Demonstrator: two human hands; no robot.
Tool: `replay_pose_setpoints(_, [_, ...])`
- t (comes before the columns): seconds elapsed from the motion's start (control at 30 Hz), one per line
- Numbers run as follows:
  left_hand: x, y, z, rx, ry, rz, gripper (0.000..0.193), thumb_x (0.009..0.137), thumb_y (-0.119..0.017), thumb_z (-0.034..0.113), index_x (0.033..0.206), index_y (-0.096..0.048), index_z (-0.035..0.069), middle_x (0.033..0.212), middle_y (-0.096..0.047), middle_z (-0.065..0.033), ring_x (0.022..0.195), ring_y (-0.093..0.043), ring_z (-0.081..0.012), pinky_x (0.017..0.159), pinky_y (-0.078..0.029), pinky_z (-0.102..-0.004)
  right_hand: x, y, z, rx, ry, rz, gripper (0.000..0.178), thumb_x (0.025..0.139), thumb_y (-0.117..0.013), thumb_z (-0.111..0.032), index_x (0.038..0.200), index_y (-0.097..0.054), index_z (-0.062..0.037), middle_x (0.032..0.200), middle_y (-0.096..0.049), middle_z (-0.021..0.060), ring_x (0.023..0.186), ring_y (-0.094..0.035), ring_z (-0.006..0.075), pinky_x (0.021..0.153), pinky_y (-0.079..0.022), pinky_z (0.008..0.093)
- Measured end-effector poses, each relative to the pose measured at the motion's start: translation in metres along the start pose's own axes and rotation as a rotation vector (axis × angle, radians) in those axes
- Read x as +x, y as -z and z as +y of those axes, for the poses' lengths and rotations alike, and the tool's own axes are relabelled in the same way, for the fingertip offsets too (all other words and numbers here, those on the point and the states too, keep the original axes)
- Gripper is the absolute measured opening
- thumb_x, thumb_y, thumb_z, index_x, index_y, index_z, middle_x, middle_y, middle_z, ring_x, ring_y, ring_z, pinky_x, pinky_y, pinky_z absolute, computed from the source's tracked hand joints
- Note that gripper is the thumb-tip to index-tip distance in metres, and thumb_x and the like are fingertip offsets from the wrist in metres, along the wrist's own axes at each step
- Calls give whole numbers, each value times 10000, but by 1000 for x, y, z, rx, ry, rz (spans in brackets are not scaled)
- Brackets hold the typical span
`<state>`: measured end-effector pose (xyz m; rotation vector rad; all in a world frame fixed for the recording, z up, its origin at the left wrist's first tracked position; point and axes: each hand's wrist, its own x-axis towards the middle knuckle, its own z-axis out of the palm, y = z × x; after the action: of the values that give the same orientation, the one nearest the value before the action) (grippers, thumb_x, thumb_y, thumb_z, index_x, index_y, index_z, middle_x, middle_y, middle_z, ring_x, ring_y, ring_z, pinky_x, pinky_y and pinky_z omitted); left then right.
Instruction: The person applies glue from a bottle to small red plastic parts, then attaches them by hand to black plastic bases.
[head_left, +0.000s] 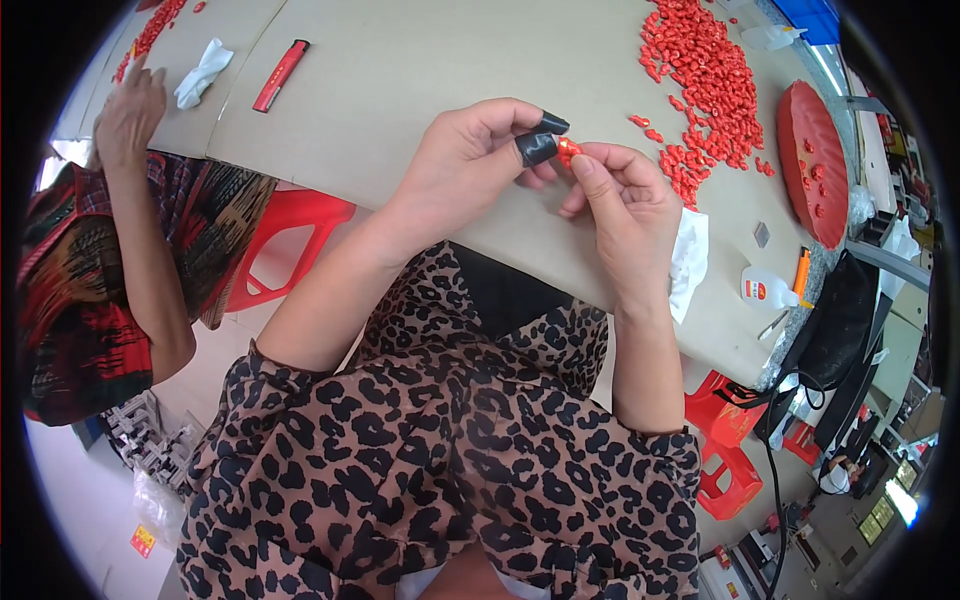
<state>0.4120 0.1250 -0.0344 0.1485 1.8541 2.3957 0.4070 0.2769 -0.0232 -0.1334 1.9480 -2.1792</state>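
Between my two hands, above the near part of the table, is a small glossy red piece point(567, 151) with a yellowish patch. My left hand point(478, 150) pinches it from the left, with black tape or covers on the thumb and a fingertip. From the other side my right hand point(630, 205) holds the same piece between bare thumb and forefinger, the other fingers curled. To the right of my hands lies a big heap of similar red pieces point(705, 85), a few of them loose at its near edge. The exact shape of the held piece is partly covered by my fingers.
A red scalloped tray point(815, 165) holds a few pieces at right. Near it are a white tissue point(688, 262), a small white bottle point(765, 288) and an orange cutter point(802, 270). A red flat box point(282, 75) lies far left, beside a co-worker's hand point(130, 115).
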Motion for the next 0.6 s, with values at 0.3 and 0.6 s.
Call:
replay_pose_setpoints(0.3, [1, 3, 0, 9, 11, 7, 123, 817, -470, 47, 907, -526, -14, 763, -570, -54, 637, -532, -81, 584, -440, -200, 3, -4, -1, 81, -4, -22, 149, 781, -559, -62, 868, -535, 56, 742, -583, 82, 520, -504, 72, 469, -422, 184])
replay_pose_setpoints(0.6, [1, -3, -1, -28, 0, 20, 144, 823, -422, 28, 930, -501, -27, 796, -553, -66, 684, -538, -113, 613, -450, -221, 2, 0, -5, 131, -50, 1, 114, 773, -560, -58, 829, -526, 35, 709, -578, 59, 514, -507, 70, 461, -426, 186])
